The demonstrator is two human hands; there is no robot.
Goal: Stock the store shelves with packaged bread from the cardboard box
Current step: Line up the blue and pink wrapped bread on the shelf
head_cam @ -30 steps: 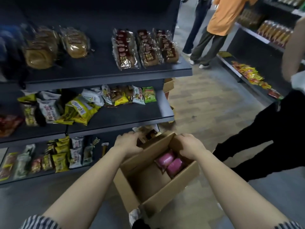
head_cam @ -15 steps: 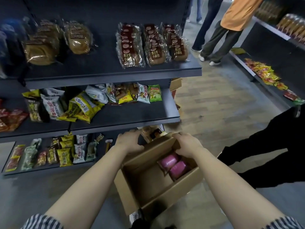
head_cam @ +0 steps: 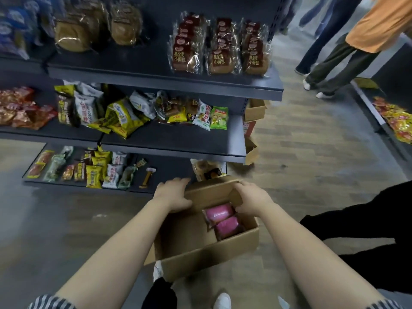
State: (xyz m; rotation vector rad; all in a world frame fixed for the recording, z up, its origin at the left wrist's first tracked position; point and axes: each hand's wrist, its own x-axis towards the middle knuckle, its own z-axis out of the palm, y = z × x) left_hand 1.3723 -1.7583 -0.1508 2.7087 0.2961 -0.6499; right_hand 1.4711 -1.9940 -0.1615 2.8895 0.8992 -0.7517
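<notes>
Little has changed: left hand (head_cam: 172, 194) and right hand (head_cam: 253, 200) still clutch the box (head_cam: 211, 259) rim, lower centre; two pink bread packs (head_cam: 219, 214) stay inside, so shelving seemingly hasn't begun

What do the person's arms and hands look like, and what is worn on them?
Both forearms are bare. Sleeves with dark and white stripes show at the bottom edge of the picture: the left sleeve and the right sleeve. The left hand and the right hand wear no gloves; no watch or ring is visible.
</notes>
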